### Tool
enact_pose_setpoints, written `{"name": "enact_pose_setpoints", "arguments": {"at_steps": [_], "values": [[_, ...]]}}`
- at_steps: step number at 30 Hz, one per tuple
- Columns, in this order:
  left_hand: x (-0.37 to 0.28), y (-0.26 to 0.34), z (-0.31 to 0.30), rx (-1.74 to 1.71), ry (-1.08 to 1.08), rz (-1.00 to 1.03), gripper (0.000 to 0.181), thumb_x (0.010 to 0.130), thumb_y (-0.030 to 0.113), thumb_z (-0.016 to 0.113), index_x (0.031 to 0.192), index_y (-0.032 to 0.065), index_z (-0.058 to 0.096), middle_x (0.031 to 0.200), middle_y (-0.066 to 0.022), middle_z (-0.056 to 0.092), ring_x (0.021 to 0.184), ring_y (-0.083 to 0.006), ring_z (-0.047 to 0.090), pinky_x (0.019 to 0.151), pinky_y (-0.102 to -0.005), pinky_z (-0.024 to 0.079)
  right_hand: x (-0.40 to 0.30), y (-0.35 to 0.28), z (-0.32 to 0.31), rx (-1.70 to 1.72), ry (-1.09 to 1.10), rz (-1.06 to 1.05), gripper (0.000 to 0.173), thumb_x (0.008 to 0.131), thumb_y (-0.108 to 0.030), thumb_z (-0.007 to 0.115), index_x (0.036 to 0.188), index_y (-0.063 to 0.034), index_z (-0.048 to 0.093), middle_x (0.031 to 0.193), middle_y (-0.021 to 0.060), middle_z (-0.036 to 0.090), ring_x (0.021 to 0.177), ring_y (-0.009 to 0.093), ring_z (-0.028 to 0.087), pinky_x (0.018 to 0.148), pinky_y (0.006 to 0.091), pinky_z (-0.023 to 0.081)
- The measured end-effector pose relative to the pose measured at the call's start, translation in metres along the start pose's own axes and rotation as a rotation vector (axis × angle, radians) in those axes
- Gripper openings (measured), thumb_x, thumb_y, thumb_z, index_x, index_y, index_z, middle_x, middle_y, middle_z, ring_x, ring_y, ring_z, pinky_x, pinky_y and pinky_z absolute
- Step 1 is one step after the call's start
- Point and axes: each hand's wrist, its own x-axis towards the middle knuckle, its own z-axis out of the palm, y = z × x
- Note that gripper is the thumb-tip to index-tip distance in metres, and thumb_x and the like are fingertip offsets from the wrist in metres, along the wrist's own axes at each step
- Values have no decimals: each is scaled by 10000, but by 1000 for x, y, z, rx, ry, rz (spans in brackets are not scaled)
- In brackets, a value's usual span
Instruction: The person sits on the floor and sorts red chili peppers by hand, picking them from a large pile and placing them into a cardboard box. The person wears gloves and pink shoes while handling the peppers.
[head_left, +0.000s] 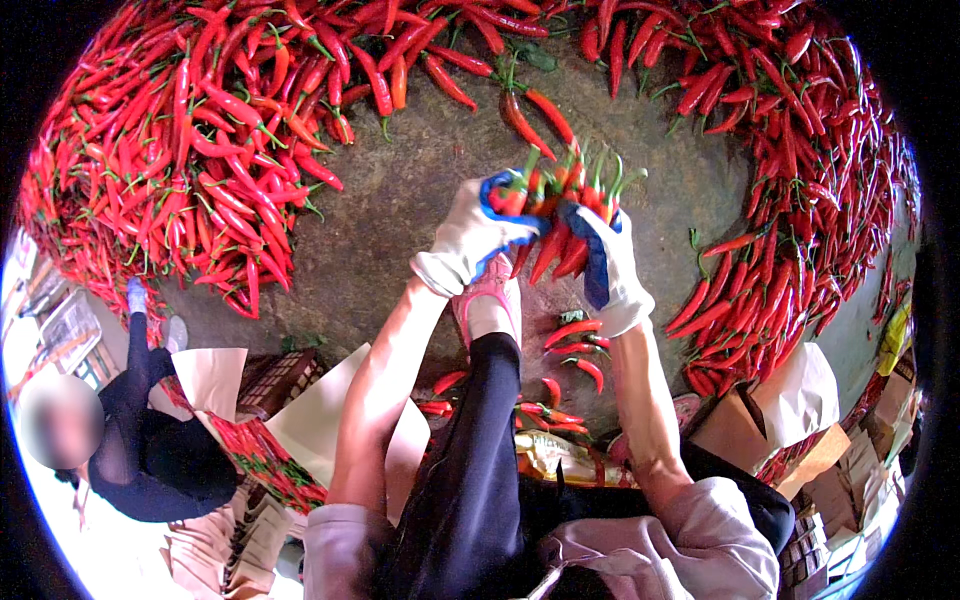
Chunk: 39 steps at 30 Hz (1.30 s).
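Note:
Both my hands wear white work gloves with blue coated palms and hold red chili peppers in front of my pink shoe. My left hand grips several peppers, their green stems pointing away from me. Touching it, my right hand is closed around a bunch of red chili peppers, whose tips hang towards me. Just beyond the hands, two red chili peppers lie on the concrete floor. The exact split of peppers between the hands is partly hidden and blurred.
Large heaps of red chili peppers lie at the left and right, joining at the top. Loose peppers lie near my foot. Paper-lined boxes of peppers stand at lower left, beside another person. More boxes stand at lower right.

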Motion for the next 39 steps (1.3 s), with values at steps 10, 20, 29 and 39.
{"name": "enact_pose_setpoints", "arguments": {"at_steps": [10,20,29,39], "values": [[64,-23,-18,-473,200,101,290,774,22,712,1060,17,664,978,-35,684,837,-122,639,768,-280,515,107,-26,28,-549,-129,-133,383,746,-320,739,991,-37,655,870,55,677,767,137,598,753,289,481],[43,-20,8,-377,130,65,239,837,103,641,1060,21,655,980,-48,680,897,-158,650,823,-287,506,89,-36,-4,-645,-223,-235,546,665,-325,783,1087,-25,608,957,108,676,864,192,619,842,332,480],[79,-19,16,-577,192,58,255,822,147,673,1057,51,656,1001,-45,666,882,-161,631,776,-293,495,126,-87,9,-945,-362,28,427,773,-384,717,876,23,642,833,46,611,737,95,533,674,280,451],[24,-38,42,-513,152,5,205,847,104,629,1031,23,662,1000,-67,675,926,-175,644,821,-299,509,83,-53,-33,-1120,-198,-11,578,691,-583,708,760,-10,673,675,102,640,622,207,596,672,366,486]]}}
